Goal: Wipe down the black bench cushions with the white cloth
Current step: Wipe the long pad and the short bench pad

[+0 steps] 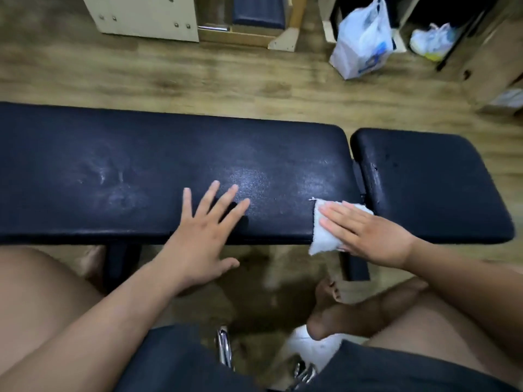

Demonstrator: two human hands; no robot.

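Pressing hand: right hand [368, 236], fingers [336, 215] straight atop one white cloth [321, 241]
Cushions [141, 171]: two, black
Left hand [198, 239]: fingers spread, released

Long cushion [141, 165]: black, fine pebbled grain, pale grey smears at left, dull sheen mid-right. Short cushion [433, 182], right: same black (few small darker specks near its left edge). Cloth [322, 239]: plain white. Floor [169, 77]: tan-brown wood grain, darker streaks. Far right, plastic bag [362, 43]: white, blue print. Second bag [431, 41]: white, blue and yellow patches. Far left, cabinet [141, 15]: cream, silver studs. Near, shorts [175, 363]: dark grey-blue.
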